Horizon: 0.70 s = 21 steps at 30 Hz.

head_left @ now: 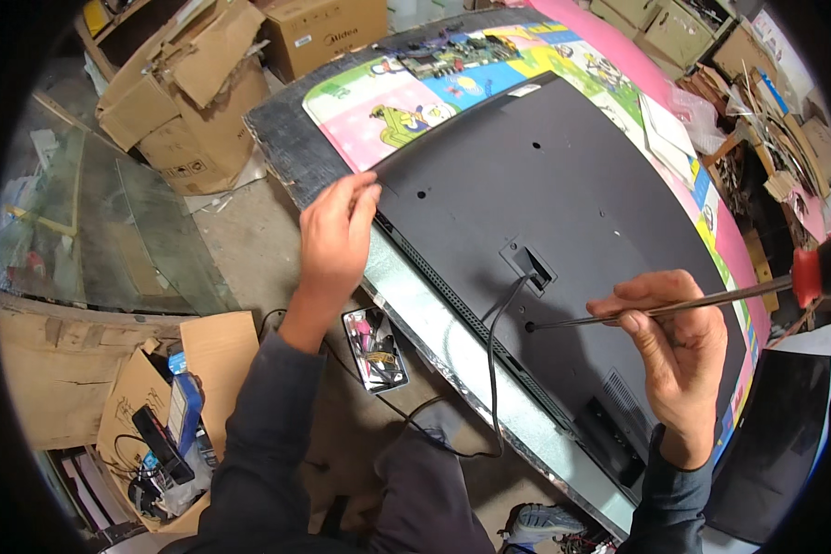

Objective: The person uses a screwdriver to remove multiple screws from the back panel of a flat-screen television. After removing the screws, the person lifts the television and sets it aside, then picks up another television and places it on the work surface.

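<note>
Screwdriver (748, 293): nearest the camera at right of frame, its long shaft running leftward and slightly down, the tip at a dark hole (530, 327) just below centre.
Black panel (489, 175): mid-frame on the desk (286, 138), long axis slanting upper left to lower right.
Right hand (679, 355): thumb and fingers closed around the shaft; right of the hole and the nearer hand to it.
Left hand (334, 235): fingers together, tips at the panel's left corner; cannot tell whether they grip.
Cord (495, 369): passes just left of the tip.

Head-worn fisheye view, steeply downward.
</note>
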Each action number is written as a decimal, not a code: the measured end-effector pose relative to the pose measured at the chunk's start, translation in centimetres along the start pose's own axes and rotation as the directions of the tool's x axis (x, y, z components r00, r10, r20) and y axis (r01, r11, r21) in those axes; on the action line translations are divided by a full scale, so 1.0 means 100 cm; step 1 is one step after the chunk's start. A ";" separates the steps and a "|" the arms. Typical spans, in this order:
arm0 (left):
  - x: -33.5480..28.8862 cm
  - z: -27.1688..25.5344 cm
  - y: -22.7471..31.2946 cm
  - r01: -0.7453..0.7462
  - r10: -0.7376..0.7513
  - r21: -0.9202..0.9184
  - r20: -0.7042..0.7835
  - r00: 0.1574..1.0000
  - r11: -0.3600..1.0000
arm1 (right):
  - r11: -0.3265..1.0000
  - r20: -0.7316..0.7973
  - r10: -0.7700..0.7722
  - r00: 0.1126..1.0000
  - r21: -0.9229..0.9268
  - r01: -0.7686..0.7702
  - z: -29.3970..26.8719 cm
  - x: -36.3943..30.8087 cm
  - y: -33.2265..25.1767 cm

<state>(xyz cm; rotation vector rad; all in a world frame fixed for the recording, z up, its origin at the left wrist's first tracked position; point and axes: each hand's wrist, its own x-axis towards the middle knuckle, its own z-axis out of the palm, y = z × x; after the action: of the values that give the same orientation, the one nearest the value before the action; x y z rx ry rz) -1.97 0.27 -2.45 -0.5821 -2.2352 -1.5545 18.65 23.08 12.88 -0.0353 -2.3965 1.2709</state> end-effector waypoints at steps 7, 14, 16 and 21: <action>0.097 0.019 -0.104 -0.086 0.076 0.417 0.040 0.996 0.905 | 0.934 0.033 -0.031 0.999 -0.356 0.041 -0.001 0.005 -0.015; 0.141 0.042 -0.135 -0.471 0.188 0.511 0.510 0.839 0.719 | 1.000 -0.012 0.017 1.000 0.002 -0.017 0.004 0.002 -0.003; 0.148 0.049 -0.124 -0.515 0.120 0.559 0.594 0.796 0.650 | 0.999 0.050 -0.015 0.999 -0.045 0.018 -0.002 0.002 0.001; 0.144 0.055 -0.116 -0.636 0.120 0.669 0.647 0.753 0.384 | 0.984 0.093 0.014 0.996 -0.176 0.003 -0.004 0.001 -0.006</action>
<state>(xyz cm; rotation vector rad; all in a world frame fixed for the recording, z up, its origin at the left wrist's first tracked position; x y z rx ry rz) -20.59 3.72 -6.25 -1.1472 -2.5460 0.1614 18.82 23.08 13.58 -0.0349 -2.5850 1.0811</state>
